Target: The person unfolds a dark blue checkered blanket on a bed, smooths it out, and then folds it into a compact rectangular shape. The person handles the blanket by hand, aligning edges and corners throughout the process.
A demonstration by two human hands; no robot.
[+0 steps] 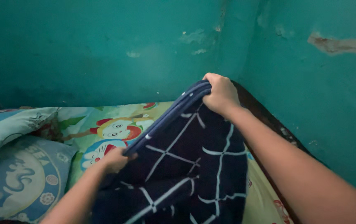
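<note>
A dark navy blanket (186,170) with white web-like lines hangs folded over the bed. My right hand (220,94) grips its upper folded edge, raised near the wall corner. My left hand (115,159) holds the lower part of the same folded edge, closer to me. The blanket drapes down between my arms and hides the bed under it.
A bedsheet (103,124) with colourful cartoon prints covers the mattress. A blue pillow (16,178) with a round emblem lies at the left, another pillow (8,124) behind it. Teal walls (103,49) with peeling patches close the back and right. A dark bed frame (269,120) runs along the right wall.
</note>
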